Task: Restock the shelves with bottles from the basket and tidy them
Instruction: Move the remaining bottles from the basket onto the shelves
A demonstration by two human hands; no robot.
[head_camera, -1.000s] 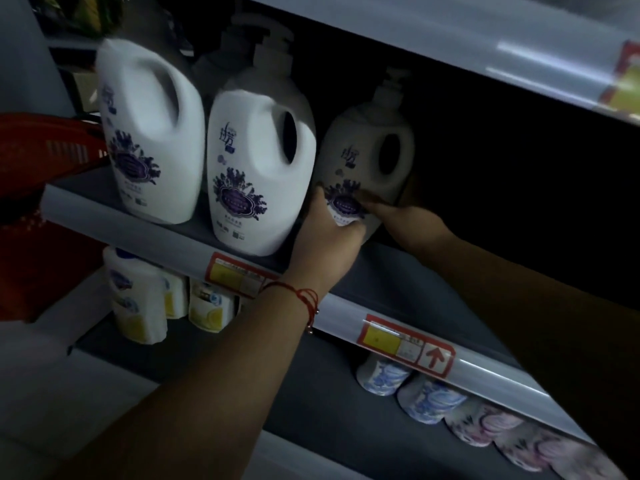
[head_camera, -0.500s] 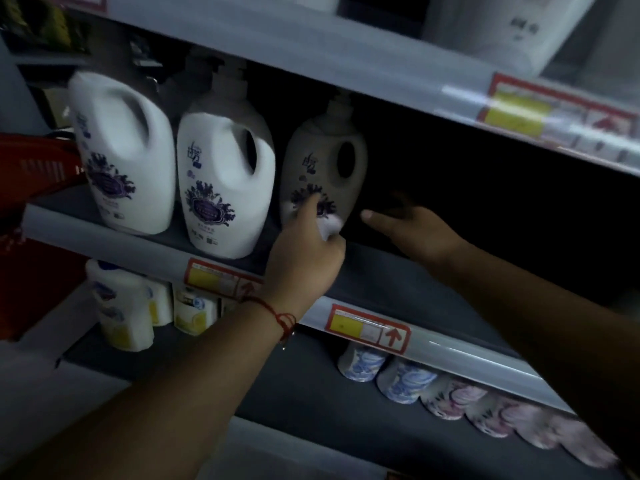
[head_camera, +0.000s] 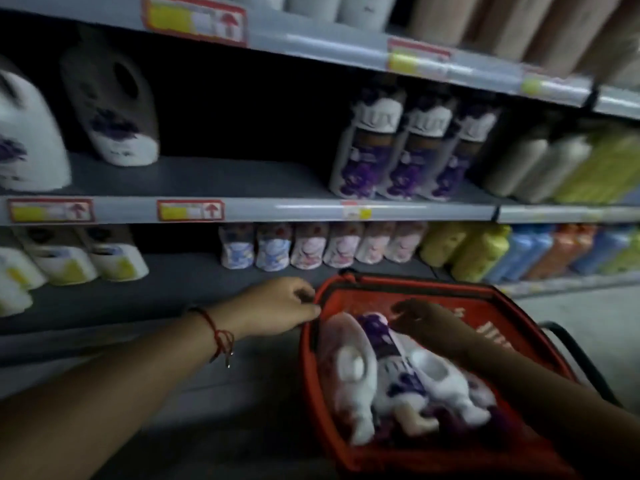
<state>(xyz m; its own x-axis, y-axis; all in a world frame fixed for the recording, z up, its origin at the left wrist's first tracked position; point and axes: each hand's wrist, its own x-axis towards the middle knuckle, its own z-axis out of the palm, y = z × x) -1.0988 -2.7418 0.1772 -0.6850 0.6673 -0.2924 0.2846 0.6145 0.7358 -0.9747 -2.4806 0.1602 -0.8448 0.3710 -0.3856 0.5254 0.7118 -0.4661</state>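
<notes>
Down at our right sits the red plastic mesh basket (head_camera: 491,317), where smooth, rigid white handled jugs (head_camera: 349,372) lie on their sides, probably heavy and slippery, best taken through the handle hole. Our left hand (head_camera: 277,306) curls loosely at the rim, apparently holding nothing; our right hand (head_camera: 426,323) reaches among them, grip unclear.
</notes>
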